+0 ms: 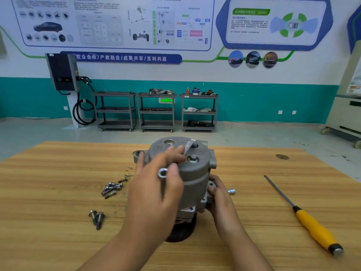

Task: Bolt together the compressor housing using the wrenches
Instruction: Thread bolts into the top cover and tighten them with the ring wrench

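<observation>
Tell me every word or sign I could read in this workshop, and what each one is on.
"校企合作/产教融合/成果共享/互利共赢": blue banner on the wall.
"ADAS": start of a line on the right wall poster; the rest is too blurred.
Left wall poster: print too small to read.
Green lit sign by the middle cart: too blurred.
Wrench and compressor housing: no readable marks.

Grip of left hand (156, 184) on wrench (187, 149) atop compressor housing (197, 173), right hand (219, 194) round its base
</observation>
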`<state>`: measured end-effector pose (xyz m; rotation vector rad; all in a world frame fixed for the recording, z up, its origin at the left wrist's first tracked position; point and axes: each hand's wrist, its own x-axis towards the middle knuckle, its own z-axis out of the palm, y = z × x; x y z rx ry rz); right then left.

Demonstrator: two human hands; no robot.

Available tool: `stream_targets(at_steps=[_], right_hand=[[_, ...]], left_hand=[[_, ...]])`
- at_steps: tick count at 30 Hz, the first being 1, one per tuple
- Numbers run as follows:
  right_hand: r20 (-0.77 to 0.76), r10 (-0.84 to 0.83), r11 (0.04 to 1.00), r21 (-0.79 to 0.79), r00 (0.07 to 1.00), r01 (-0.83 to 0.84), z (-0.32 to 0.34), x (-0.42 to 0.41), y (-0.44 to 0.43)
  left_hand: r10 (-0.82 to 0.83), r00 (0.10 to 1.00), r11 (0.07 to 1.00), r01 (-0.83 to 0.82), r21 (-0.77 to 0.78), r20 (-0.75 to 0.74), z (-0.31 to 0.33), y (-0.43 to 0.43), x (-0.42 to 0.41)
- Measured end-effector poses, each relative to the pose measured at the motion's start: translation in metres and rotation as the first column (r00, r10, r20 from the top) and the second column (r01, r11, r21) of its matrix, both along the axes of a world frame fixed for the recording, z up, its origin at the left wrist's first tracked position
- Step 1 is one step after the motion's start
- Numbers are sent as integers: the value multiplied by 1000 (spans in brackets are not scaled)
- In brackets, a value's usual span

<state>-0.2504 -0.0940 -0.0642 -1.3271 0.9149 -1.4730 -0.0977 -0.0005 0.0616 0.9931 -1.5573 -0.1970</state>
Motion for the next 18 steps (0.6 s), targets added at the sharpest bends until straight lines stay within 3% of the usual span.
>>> stream_targets(at_steps=[3, 6, 10, 18], right_hand=[[-58, 104, 994, 21, 993, -103, 27, 1, 6], [-14, 70, 997, 26, 997, -70, 28, 4, 9], [-47, 80, 996, 41, 996, -79, 31, 6, 7], [-54, 79, 997, 16, 995, -78, 25, 4, 5]], left_hand=[[76, 970, 997, -66, 51, -232, 9, -9, 16], [191, 936, 977, -151, 154, -296, 21, -25, 34], [273, 925, 935, -192, 297, -263, 32, -54, 55], [180, 966, 850, -57, 523, -188, 70, -116, 54]])
